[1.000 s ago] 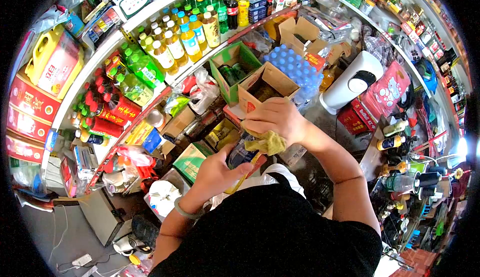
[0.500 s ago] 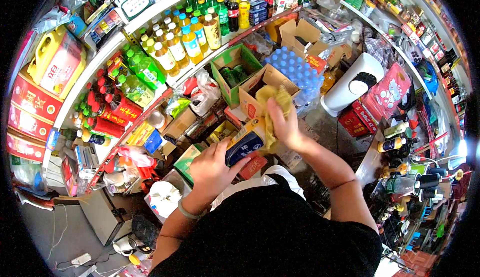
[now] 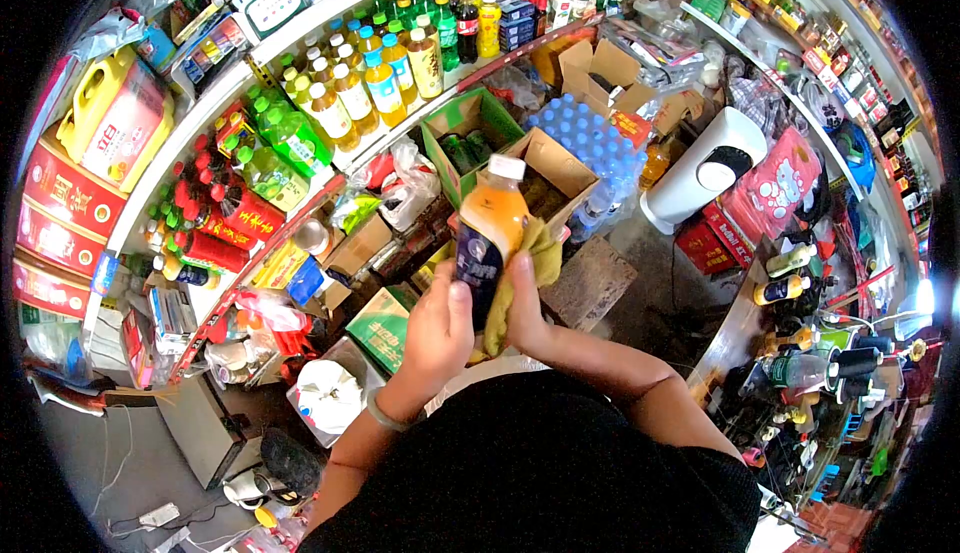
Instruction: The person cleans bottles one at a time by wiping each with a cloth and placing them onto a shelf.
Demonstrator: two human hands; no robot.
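Observation:
A drink bottle (image 3: 495,215) with a white cap, an orange upper part and a dark blue label stands nearly upright in front of me. My left hand (image 3: 438,325) is closed around its lower left side, the thumb lying on the label. Against the bottle's right side, my right hand (image 3: 524,311) presses a yellow cloth (image 3: 541,255), its fingers partly hidden behind the cloth. The bottle's base is concealed between the hands. Just behind the bottle is an open brown carton (image 3: 575,168).
Shelves of drink bottles (image 3: 335,118) curve along the left and back. Near the carton are a green box (image 3: 455,168) and a pack of blue-capped water bottles (image 3: 580,133). A white cylindrical appliance (image 3: 700,173) stands on the right. A white bag (image 3: 330,396) lies at lower left.
The bottle has swung from tilted to nearly upright, its white cap now uncovered. My right hand and the cloth have come down from the top to the bottle's right side.

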